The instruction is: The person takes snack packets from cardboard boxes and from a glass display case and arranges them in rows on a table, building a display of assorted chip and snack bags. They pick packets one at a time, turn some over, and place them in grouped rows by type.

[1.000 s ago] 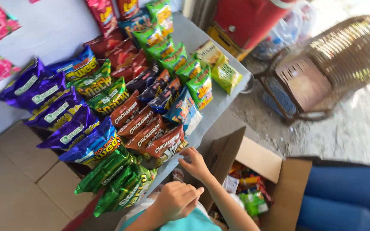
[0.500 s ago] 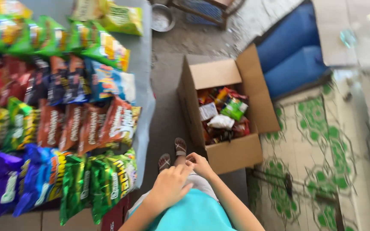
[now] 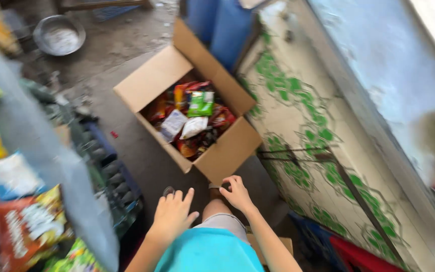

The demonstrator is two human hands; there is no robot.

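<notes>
My left hand (image 3: 172, 215) hangs low in front of my turquoise shirt, fingers spread and holding nothing. My right hand (image 3: 236, 192) is beside it, fingers loosely curled and empty, just short of the near corner of an open cardboard box (image 3: 225, 156) on the floor. The box holds several snack packets (image 3: 193, 119) in red, green and white. My knee in grey shorts (image 3: 217, 217) shows below both hands.
A grey table edge (image 3: 59, 166) with snack bags (image 3: 21, 226) runs along the left. Dark crates (image 3: 112, 181) sit under it. A metal bowl (image 3: 59, 34) lies on the concrete floor at top left. A green-patterned tiled wall (image 3: 318, 151) rises on the right.
The view has swung right, away from the table of bags and towards the box. My left hand has spread its fingers and both hands have moved apart, closer to the box.
</notes>
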